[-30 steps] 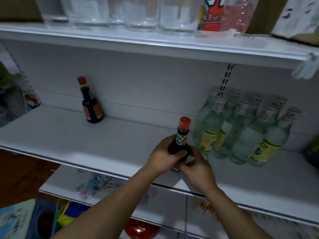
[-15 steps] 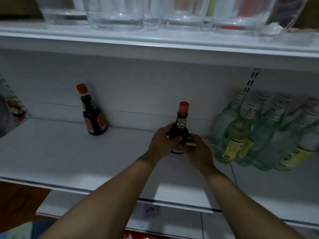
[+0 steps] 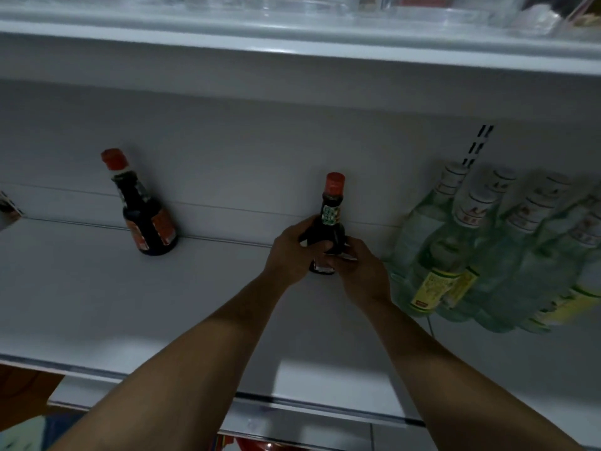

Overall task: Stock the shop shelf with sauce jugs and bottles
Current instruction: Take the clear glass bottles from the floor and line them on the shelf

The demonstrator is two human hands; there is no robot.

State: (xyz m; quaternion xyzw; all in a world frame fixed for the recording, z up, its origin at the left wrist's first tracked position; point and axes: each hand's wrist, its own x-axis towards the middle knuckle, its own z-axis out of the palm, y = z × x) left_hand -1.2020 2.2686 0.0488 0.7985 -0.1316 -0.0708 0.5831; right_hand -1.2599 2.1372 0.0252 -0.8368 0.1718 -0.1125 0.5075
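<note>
Both grips are closed around 1 dark sauce bottle (image 3: 330, 219): the left grip (image 3: 289, 252) wraps its left side and the right grip (image 3: 361, 271) curls round its lower right. The bottle is upright at the back of the white shelf (image 3: 97, 304), its base seemingly on the board. It has a red cap and a green-and-white neck label, too blurred to read. A second dark bottle (image 3: 146, 219) with an orange label stands well to the left. Just right are pale green glass bottles (image 3: 455, 255) with yellow labels, their writing illegible.
</note>
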